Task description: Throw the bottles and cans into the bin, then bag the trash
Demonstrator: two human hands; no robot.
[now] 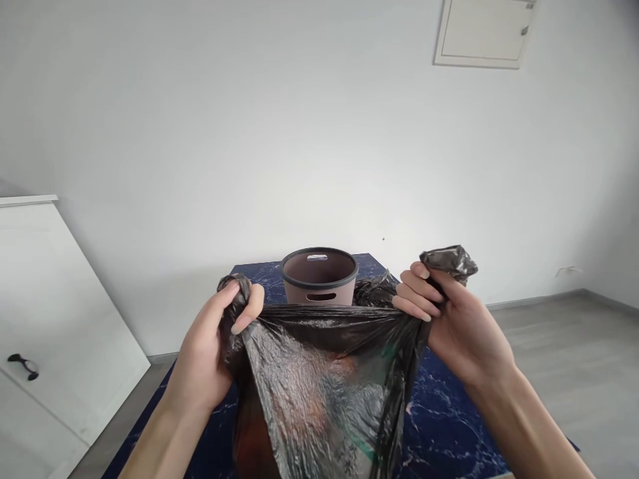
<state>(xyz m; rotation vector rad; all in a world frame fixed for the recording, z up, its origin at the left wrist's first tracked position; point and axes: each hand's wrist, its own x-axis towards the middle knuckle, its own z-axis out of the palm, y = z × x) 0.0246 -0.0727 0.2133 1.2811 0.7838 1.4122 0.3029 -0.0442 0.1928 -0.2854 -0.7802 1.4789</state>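
A thin black garbage bag (pixel 319 386) hangs stretched between my two hands, its top edge pulled taut. Orange, white and green contents show dimly through the plastic; what they are I cannot make out. My left hand (pixel 210 342) is closed around one bunched upper corner of the bag. On the other side, my right hand (pixel 449 313) grips the opposite corner, with a twisted end sticking up above the thumb. Just behind the bag stands a brownish-pink trash can (pixel 319 286) with a dark rim and handle slots, its lower part hidden.
Under everything is a table with a dark blue marbled top (pixel 444 412). Crumpled black plastic (pixel 375 290) lies beside the can on the right. A white cabinet (pixel 60 319) stands at the left, and a white wall (pixel 319 146) rises behind the table. Grey floor (pixel 564 359) shows at the right.
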